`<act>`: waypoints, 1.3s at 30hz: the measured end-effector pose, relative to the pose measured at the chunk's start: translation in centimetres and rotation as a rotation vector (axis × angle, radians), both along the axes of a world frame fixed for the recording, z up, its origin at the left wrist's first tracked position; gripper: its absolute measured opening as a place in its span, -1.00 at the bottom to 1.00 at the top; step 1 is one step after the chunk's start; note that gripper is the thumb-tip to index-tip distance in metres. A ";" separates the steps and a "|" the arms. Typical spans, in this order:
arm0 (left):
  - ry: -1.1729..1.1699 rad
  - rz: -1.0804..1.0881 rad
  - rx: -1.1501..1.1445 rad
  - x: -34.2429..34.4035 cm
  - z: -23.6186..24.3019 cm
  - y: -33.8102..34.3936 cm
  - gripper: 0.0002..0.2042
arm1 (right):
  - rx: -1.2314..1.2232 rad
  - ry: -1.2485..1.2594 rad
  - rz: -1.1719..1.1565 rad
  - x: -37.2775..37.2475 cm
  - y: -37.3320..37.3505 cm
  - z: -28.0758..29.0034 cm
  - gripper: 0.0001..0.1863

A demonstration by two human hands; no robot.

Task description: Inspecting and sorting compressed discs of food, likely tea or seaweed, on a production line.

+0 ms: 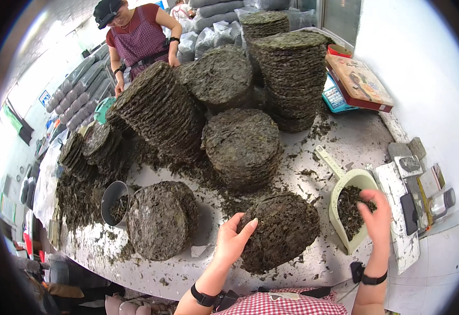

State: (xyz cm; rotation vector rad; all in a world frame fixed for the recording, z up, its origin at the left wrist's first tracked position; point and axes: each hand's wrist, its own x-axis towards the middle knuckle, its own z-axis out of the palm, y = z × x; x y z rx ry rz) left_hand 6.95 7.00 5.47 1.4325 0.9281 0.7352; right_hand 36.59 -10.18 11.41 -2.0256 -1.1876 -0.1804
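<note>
My left hand (233, 237) grips the left edge of a round, dark cake of dried seaweed (282, 231), thumb on top and fingers along the rim. The cake is tilted above the table in front of me. My right hand (375, 212) is over a pale green dustpan (335, 210) holding loose seaweed scraps (351, 210). Its thumb and fingers are bent but apart, with nothing visible between them. Left of my left hand, a short stack of seaweed cakes (158, 223) leans on its side, next to a grey cup (108, 202) with more scraps inside.
Tall stacks of seaweed cakes (292, 79) and a lower stack (242, 149) fill the table's middle and back. Crumbs litter the white tabletop (208, 273). Along the right lie a phone (408, 214), a glass jar (442, 203) and a box (363, 84). A co-worker (143, 37) stands behind the stacks.
</note>
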 end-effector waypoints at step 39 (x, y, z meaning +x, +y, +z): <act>0.009 0.026 0.039 0.0 1.7 -1.8 -0.73 | 0.097 -0.063 0.592 -13.5 8.2 -0.2 -0.83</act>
